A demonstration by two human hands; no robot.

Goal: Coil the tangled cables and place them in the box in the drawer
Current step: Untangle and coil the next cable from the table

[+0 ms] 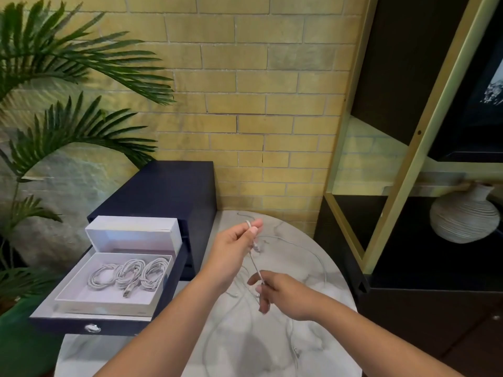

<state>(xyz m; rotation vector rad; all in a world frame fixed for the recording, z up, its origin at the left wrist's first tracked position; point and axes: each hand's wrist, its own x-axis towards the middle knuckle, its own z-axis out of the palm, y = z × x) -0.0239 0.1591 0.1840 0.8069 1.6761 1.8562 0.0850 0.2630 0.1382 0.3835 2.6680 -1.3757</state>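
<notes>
Fingers (254, 229) of the left hand (231, 251), centre of the frame, pinch the white cable (255, 263) near its upper end, where it loops over a fingertip; fingers (264, 300) of the right hand (285, 293), just below and to the right, pinch the same cable lower down, so that a short stretch runs straight between the two hands. The rest of the cable trails in loose, crossing loops over the marble tabletop (313, 336) beneath both hands. At lower left of the frame the open drawer (81, 325) of a dark cabinet (168, 186) carries the white box (103, 306), in which three coiled cables (130, 273) already lie side by side; its lid (130, 235) stands just behind. Step in hand, as judged: the start of coiling the last cable — one end secured, a first length drawn out. The next move calls for winding even turns round the left hand while the right feeds the cable and frees each crossing, since a snagged loop would tighten — then carrying the coil to the free space in the box.
</notes>
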